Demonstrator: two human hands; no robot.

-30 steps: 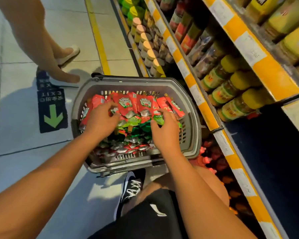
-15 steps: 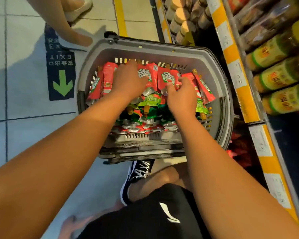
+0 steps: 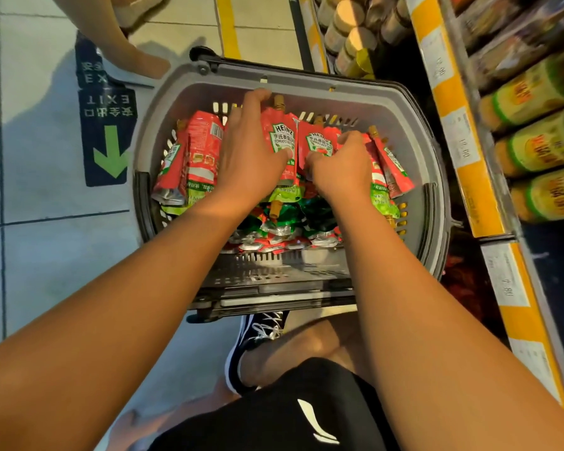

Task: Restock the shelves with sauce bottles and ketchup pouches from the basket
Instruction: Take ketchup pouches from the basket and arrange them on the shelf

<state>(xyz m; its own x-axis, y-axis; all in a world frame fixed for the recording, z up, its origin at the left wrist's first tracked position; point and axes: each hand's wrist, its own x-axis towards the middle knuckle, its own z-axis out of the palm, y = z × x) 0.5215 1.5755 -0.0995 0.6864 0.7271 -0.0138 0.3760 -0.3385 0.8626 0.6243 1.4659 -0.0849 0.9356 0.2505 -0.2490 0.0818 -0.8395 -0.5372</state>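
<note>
From the head view, both forearms are hiding much of the grey slotted plastic basket (image 3: 437, 177), and the shelf (image 3: 450, 102) is blurring at the right edge. The left hand (image 3: 248, 157) is curling round glossy red Heinz "Tomato Ketchup" pouches (image 3: 282, 138) standing in the basket; the right hand (image 3: 341, 166) is apparently clutching neighbouring ones, fingertips buried. The floor sticker (image 3: 106, 125) is reading "EXIT".

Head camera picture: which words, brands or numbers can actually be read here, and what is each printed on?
"HEINZ" and "TOMATO KETCHUP": ketchup pouch in the basket.
"EXIT", upside down: floor sign.
"12.00": shelf price tag.
Chinese characters on the pouches and floor sign, and the bottle labels, are too blurred to read.
</note>
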